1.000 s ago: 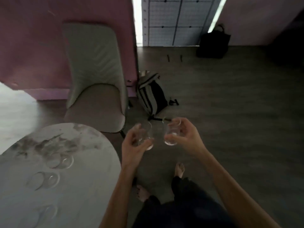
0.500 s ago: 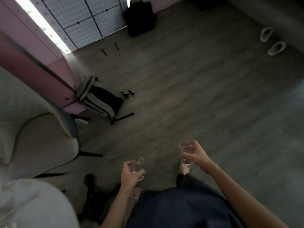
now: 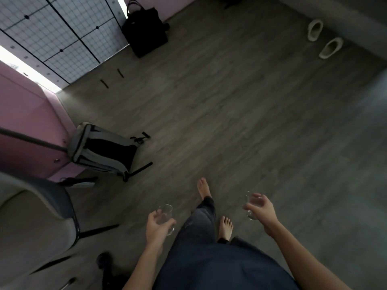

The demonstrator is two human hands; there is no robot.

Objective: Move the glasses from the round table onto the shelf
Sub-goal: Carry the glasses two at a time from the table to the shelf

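Glasses, two of them, clear and rounded, are in my hands above a grey wood-grain floor (image 3: 240,114). My left hand (image 3: 158,226) holds one glass (image 3: 165,214) with its rim toward the top of the view and its base low by my fingers, so its long axis runs roughly upright with a slight tilt. My fingers are curled narrowly around its lower half, thumb on the near side. My right hand (image 3: 262,210) holds the other glass (image 3: 251,206) the same way, rim up, base down, with the fingers wrapped closely over its side and hiding much of it. The two glasses are well apart, one on each side of my dark trousers (image 3: 205,218) and bare feet.

A grey and black backpack (image 3: 102,149) lies on its side against a pink wall (image 3: 25,114). A pale padded chair (image 3: 29,222) with thin black legs stands at lower left. A black bag (image 3: 144,28) stands upright by a wire grid panel (image 3: 56,28). A pair of pale slippers (image 3: 322,38) sits at upper right. The picture is dim and slightly blurred.
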